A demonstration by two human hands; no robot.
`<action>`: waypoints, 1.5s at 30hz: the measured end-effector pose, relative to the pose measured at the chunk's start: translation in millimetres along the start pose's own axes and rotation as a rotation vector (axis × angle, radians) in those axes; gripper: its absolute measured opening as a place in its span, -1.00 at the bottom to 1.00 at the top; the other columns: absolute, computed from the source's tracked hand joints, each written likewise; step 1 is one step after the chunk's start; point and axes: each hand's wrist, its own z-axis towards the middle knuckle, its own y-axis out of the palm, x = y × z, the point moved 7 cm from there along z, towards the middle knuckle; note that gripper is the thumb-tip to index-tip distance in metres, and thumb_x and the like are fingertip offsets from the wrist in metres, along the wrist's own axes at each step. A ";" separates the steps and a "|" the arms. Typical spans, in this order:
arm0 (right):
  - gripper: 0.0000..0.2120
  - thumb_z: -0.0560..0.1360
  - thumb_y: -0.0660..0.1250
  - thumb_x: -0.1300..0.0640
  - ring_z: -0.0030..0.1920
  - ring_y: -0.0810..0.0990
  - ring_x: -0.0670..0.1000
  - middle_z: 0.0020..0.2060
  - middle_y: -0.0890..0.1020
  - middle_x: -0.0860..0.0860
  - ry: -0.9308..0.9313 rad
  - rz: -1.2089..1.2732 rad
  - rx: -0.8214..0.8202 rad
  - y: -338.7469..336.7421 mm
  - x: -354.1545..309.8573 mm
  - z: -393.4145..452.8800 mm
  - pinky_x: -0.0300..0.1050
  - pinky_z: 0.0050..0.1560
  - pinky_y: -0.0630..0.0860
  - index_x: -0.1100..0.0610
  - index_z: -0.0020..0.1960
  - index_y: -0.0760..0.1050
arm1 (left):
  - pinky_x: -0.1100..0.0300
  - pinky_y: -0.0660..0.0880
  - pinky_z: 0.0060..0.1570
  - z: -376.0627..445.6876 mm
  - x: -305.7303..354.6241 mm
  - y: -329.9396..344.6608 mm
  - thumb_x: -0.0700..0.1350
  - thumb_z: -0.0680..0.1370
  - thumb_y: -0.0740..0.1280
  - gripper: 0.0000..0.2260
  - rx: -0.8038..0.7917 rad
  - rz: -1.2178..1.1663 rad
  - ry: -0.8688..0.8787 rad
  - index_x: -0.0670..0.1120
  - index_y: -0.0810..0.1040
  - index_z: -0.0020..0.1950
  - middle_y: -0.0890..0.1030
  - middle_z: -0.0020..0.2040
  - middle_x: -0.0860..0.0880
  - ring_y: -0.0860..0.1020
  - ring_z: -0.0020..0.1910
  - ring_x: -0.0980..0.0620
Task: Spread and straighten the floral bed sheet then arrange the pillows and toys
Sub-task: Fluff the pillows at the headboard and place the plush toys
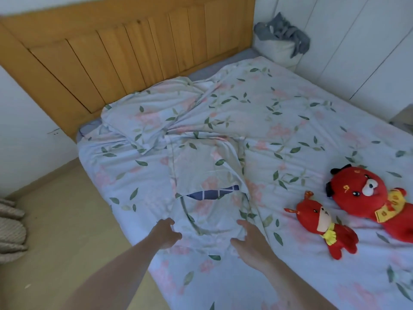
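Both hands, left hand (166, 231) and right hand (250, 240), reach loosely open, gripping nothing, flanking the floral pillow (207, 175), probably to lift it off the rumpled floral bed sheet (279, 113); toys (357, 198) lie aside.

1. The floral bed sheet (279, 121) lies rumpled over the bed.
2. The left hand (165, 233) and right hand (250, 240) rest on the near pillow (207, 175), fingers loosely spread.
3. The small red toy (324, 227) and big red toy (366, 193) lie at the right, just beside each other.
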 end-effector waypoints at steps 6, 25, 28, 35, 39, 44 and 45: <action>-0.44 0.59 0.29 0.05 0.45 0.37 -0.01 0.53 0.27 -0.10 0.058 0.031 0.042 17.3 7.0 74.5 0.00 0.31 0.50 -0.13 0.55 0.23 | -0.07 0.52 0.25 105.9 -14.7 35.2 0.13 0.40 0.57 -0.04 -0.026 -0.233 -0.105 -0.17 0.12 0.61 0.31 0.48 -0.19 0.46 0.34 -0.22; -0.66 0.53 0.30 0.05 -0.15 0.53 -0.21 0.36 0.36 -0.07 0.059 -0.023 0.039 -46.2 -3.6 -31.6 -0.32 -0.21 0.45 -0.34 0.14 0.29 | 0.25 0.35 -0.47 -90.7 153.4 -72.9 -0.15 0.24 0.26 -0.88 0.319 -0.320 0.539 0.04 0.48 -0.29 0.58 -0.40 0.13 0.48 -0.43 0.13; -0.61 0.56 0.30 0.07 -0.11 0.59 -0.15 0.42 0.35 -0.02 0.008 -0.058 0.033 -60.3 -6.5 -89.2 -0.32 -0.21 0.46 -0.18 0.34 0.32 | 0.36 0.37 -0.48 -190.2 145.7 -72.8 -0.19 0.25 0.25 -0.65 0.403 -0.236 0.604 0.29 0.55 -0.23 0.61 -0.34 0.26 0.56 -0.34 0.23; -0.44 0.58 0.29 0.07 0.14 0.58 0.01 0.41 0.40 -0.02 -0.144 -0.123 -0.078 -48.7 19.9 -212.4 -0.04 0.15 0.52 -0.02 0.55 0.24 | 0.27 0.40 -0.42 -362.3 64.3 -34.1 -0.29 0.27 0.29 -0.67 0.639 -0.284 0.511 0.18 0.55 -0.26 0.60 -0.39 0.18 0.53 -0.37 0.18; -0.44 0.54 0.29 0.06 -0.08 0.56 -0.05 0.39 0.41 0.00 -0.195 -0.137 -0.099 -46.3 47.1 -272.6 -0.22 -0.15 0.49 0.01 0.52 0.28 | 0.14 0.27 -0.45 -434.8 38.3 0.4 -0.31 0.26 0.26 -0.82 0.706 -0.281 0.492 -0.03 0.37 -0.34 0.46 -0.46 0.04 0.34 -0.46 0.08; -0.44 0.47 0.37 0.04 -0.08 0.63 -0.07 0.06 0.52 -0.18 -0.191 -0.113 -0.091 -37.7 83.8 -338.9 -0.23 -0.18 0.55 -0.05 0.45 0.37 | 0.14 0.23 -0.47 -510.8 16.9 56.7 -0.32 0.25 0.26 -0.77 0.710 -0.211 0.469 0.01 0.33 -0.39 0.40 -0.50 0.08 0.30 -0.47 0.06; -0.43 0.47 0.35 0.07 -0.02 0.63 -0.04 0.12 0.54 -0.13 -0.190 -0.126 -0.083 -33.8 92.6 -350.7 -0.18 -0.09 0.57 -0.05 0.46 0.36 | 0.14 0.22 -0.47 -525.0 11.5 69.6 -0.32 0.24 0.26 -0.77 0.711 -0.184 0.466 0.00 0.32 -0.39 0.40 -0.50 0.06 0.31 -0.46 0.03</action>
